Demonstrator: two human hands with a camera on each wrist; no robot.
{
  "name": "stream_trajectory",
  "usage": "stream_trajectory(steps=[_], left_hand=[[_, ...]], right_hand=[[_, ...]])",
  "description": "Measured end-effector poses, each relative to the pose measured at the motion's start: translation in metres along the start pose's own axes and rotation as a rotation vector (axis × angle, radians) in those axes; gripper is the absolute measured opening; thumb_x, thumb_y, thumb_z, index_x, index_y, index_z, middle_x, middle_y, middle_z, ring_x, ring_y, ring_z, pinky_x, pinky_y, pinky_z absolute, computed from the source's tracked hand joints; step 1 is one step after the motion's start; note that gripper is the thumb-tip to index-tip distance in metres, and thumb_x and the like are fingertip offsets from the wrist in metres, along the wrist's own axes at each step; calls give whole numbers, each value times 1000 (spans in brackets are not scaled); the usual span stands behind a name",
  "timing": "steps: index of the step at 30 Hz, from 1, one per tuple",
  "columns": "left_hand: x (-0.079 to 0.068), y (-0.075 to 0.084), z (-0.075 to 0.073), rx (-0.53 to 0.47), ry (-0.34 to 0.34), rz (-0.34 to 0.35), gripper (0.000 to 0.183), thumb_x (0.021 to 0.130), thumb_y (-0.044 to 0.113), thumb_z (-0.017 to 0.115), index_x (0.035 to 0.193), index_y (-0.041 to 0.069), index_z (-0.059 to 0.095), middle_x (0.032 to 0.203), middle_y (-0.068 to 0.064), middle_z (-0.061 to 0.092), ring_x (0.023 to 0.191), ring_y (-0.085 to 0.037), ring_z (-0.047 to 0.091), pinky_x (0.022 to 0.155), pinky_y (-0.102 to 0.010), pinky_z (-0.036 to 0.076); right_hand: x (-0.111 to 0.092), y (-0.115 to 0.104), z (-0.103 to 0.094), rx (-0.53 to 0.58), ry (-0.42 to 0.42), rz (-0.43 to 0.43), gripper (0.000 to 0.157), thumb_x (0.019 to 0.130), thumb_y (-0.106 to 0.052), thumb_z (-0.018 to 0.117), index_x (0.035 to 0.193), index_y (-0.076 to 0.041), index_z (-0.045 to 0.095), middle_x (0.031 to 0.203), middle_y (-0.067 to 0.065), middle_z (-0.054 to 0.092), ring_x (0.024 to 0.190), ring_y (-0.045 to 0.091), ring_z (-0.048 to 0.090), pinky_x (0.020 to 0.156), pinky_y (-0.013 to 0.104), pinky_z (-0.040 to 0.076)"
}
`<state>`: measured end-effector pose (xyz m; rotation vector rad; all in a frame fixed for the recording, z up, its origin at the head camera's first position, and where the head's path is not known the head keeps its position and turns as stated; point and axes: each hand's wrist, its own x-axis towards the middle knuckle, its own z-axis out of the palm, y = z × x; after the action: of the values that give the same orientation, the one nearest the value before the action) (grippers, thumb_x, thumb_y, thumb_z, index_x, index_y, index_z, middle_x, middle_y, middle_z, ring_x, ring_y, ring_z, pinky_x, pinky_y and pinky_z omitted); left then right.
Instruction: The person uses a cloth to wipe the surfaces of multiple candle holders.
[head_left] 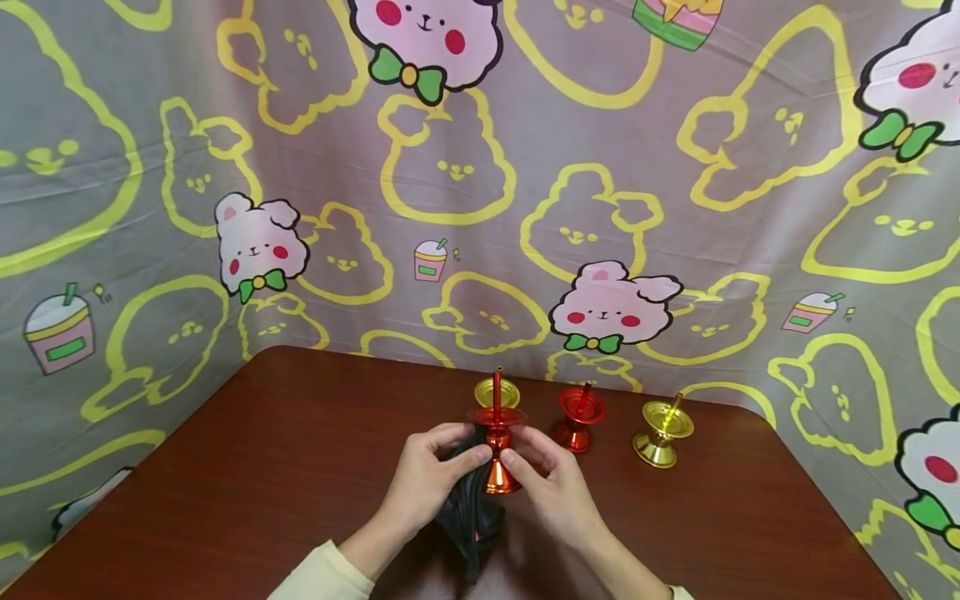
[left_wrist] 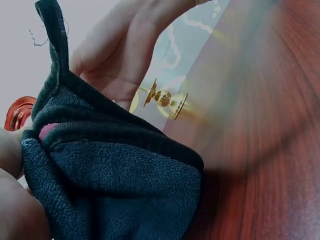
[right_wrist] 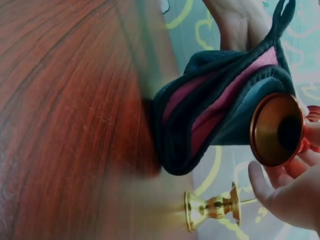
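Observation:
In front of me, both hands hold a shiny red candle holder [head_left: 501, 477] upright above the table, its dish and thin stem rising over the fingers. My right hand [head_left: 558, 483] pinches its waist between thumb and fingers. The holder's hollow base [right_wrist: 276, 131] faces the right wrist camera. My left hand [head_left: 427, 471] grips a folded dark cloth [left_wrist: 120, 175], with its thumb beside the holder's waist. Pink shows inside the cloth's folds, and a loop stands at its corner. Cloth hides part of the left fingers.
Behind the hands stands a gold candle holder [head_left: 497, 392], partly hidden by the held one. Farther right, a second red candle holder [head_left: 576, 435] and another gold one [head_left: 657, 450] stand on the brown table [head_left: 300, 467]. A patterned curtain [head_left: 465, 250] surrounds its back and sides.

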<state>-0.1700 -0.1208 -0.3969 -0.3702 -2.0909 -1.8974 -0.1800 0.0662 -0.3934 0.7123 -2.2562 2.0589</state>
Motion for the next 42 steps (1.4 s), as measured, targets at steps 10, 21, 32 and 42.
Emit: stream_trajectory(steps=[10,21,32,42], left_hand=[[2,0,3,-48,20,-55,27,83,11,83,108,2,77,98,-10,75,85,-17,69,75,-26,55],[1,5,3,-110,22,-132,31,86,14,81,112,-1,74,99,-12,74,86,-19,67,72,-25,54],[5,4,0,-105,87,-160,31,82,16,84,107,0,75,98,-10,73,87,-18,66,74,-25,54],[7,2,-1,-150,110,-163,26,82,13,84,102,-1,74,92,-9,72,82,-16,65,71,-26,54]], right_hand=[[-6,-5,1,-209,-135,-65,76,80,-10,84,147,-11,49,118,15,53,104,27,59,79,28,55],[-13,-7,2,-63,-3,-6,71,79,-5,85,136,-4,42,116,14,66,105,27,61,82,28,54],[-7,4,-5,-5,-57,-119,63,86,-3,78,142,-14,53,127,12,63,112,23,62,92,31,52],[-6,7,-10,66,-193,-141,61,96,-3,65,153,-8,42,148,18,47,130,17,52,101,29,45]])
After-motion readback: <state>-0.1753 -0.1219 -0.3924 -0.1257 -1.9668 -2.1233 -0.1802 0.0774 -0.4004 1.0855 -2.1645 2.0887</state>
